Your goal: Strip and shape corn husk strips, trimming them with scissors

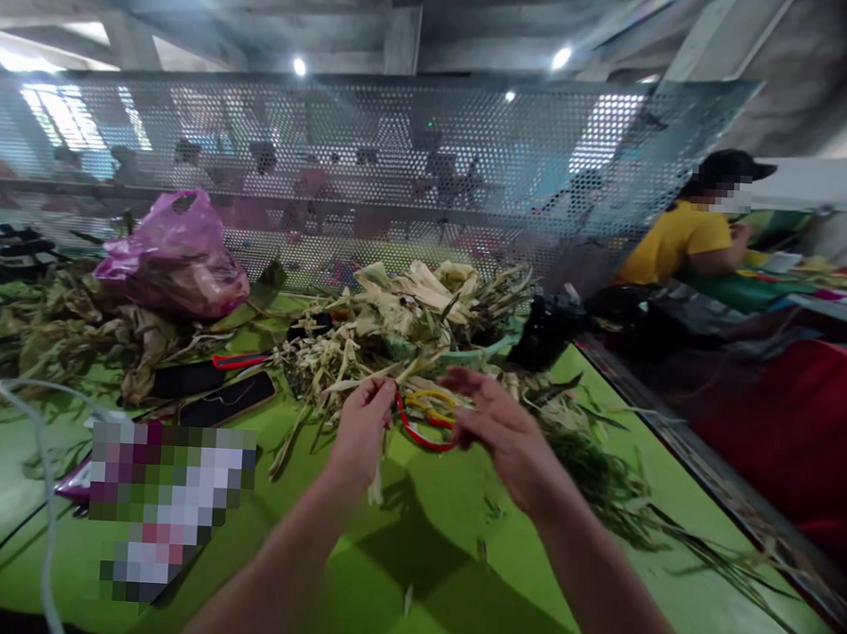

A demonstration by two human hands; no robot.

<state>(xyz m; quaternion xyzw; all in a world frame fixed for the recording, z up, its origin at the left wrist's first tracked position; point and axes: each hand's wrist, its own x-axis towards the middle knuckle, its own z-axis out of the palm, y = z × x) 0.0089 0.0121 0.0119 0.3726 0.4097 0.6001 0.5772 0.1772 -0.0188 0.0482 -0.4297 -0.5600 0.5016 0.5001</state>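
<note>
My left hand (362,427) is closed in a pinch around pale leaf strips, which hang below the fist. My right hand (499,433) has its fingers curled against red and yellow rubber bands (425,419) stretched between the two hands. Both hands hover above the green table (396,562), just in front of a heap of pale and green leaves (409,316).
A pink plastic bag (175,257) sits on dried leaves at the left. Two dark phones (227,399) and red-handled scissors (240,360) lie left of my hands. A white cable (39,467) runs at the near left. A person in a yellow shirt (675,240) sits beyond the perforated screen (375,154).
</note>
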